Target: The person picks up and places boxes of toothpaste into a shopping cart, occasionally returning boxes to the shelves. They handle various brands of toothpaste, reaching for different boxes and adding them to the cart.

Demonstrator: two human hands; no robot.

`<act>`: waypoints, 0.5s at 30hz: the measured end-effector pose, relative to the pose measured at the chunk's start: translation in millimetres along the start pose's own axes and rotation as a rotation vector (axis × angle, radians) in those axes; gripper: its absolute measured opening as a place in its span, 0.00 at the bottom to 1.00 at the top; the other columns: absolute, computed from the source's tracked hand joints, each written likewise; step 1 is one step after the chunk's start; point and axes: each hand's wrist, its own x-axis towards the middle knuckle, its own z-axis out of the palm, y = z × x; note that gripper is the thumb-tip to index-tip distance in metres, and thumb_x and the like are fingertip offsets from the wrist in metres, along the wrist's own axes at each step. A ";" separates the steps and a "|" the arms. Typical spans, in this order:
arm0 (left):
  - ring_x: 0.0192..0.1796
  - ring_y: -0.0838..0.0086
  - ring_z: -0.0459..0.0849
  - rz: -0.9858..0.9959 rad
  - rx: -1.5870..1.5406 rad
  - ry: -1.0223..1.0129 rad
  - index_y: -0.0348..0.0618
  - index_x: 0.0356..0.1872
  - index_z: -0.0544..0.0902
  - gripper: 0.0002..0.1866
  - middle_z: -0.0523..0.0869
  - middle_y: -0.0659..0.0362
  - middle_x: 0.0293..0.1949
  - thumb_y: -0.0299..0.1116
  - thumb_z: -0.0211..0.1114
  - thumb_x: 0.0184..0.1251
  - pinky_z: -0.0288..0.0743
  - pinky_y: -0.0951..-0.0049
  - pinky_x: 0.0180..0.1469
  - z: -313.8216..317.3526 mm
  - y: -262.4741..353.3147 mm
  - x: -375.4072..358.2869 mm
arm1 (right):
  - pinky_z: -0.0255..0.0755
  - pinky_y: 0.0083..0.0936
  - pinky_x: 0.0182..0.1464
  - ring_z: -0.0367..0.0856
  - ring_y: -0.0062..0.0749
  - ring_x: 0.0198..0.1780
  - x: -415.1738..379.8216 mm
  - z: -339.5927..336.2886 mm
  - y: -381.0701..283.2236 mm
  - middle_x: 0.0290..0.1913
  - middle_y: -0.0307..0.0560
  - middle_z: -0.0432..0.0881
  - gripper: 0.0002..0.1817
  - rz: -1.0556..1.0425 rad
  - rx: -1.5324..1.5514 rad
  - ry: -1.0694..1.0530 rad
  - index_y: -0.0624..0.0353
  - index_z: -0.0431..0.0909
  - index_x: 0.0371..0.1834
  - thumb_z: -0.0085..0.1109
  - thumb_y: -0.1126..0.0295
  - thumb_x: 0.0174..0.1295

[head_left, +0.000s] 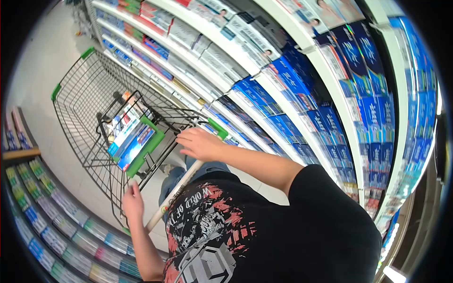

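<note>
I am standing behind a wire shopping cart [89,94] in a narrow store aisle, looking down over my black printed T-shirt [264,231]. My right hand [200,144] rests on the cart's push handle [177,188] near its green end cap [218,128], palm down, with the fingers [186,137] loosely curled over the bar rather than clenched tight. My left hand [132,202] is at the other end of the same handle, down by the cart's wire rim; its fingers close around the bar or the wire there, though I cannot tell exactly which they grip.

In the cart's fold-out child seat, just ahead of my right hand, lies a stack of flat boxes [128,134] with blue, white and red printing, held against the green plastic seat flap [147,146]. The main basket beyond it shows only its wire mesh and the pale floor [37,70] under it.

To my right the shelves [302,42] run close beside the cart, packed with blue boxes [330,122] in tight rows and white boxes higher up. To my left, lower shelves [56,226] hold rows of small packets in green, blue and pink.
</note>
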 end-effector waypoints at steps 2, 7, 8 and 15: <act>0.50 0.44 0.88 0.186 0.303 0.061 0.38 0.43 0.88 0.30 0.90 0.40 0.45 0.56 0.49 0.85 0.80 0.50 0.51 21.4 -9.8 -8.3 | 0.77 0.40 0.64 0.79 0.43 0.66 -4.6 -9.5 -10.4 0.58 0.46 0.85 0.20 0.104 0.070 -0.034 0.57 0.82 0.56 0.61 0.52 0.74; 0.49 0.45 0.89 0.014 0.391 -0.112 0.37 0.37 0.87 0.44 0.91 0.44 0.41 0.69 0.37 0.82 0.79 0.49 0.52 17.5 13.7 2.3 | 0.76 0.40 0.66 0.74 0.41 0.70 -14.9 -4.2 -7.7 0.63 0.43 0.82 0.23 0.173 0.107 -0.100 0.56 0.80 0.60 0.59 0.49 0.75; 0.45 0.48 0.89 -0.009 0.304 -0.209 0.36 0.33 0.87 0.44 0.90 0.43 0.36 0.70 0.38 0.80 0.78 0.51 0.51 19.5 6.2 9.5 | 0.77 0.39 0.64 0.75 0.41 0.68 -18.9 -6.4 -9.0 0.60 0.42 0.83 0.23 0.182 0.099 -0.085 0.56 0.80 0.58 0.59 0.49 0.74; 0.46 0.46 0.90 -0.024 0.309 -0.276 0.38 0.36 0.91 0.42 0.91 0.43 0.36 0.68 0.41 0.79 0.78 0.49 0.54 46.8 9.7 -13.0 | 0.76 0.40 0.63 0.75 0.41 0.67 -46.1 -9.9 -3.7 0.58 0.42 0.82 0.20 0.184 0.094 -0.127 0.54 0.78 0.59 0.60 0.54 0.72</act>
